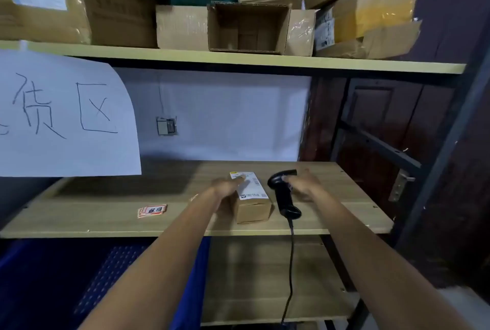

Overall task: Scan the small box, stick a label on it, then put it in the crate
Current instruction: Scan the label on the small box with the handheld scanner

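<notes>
Small box (252,201) on shelf (106,221): L hand (228,187) rests flat on top, released. R hand (302,183) loosely touches scanner (283,194), not clenched.

small box (252,203): left side behind left hand (227,186) | label print blurred

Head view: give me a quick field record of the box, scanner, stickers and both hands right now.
small box: lying on the wooden shelf, white shipping label on top
left hand: resting on the box, fingers on its label
barcode scanner: lying on the shelf, right of the box, cable hanging over the edge
right hand: open, at the scanner head
sticker stack: left of the box, untouched
</notes>
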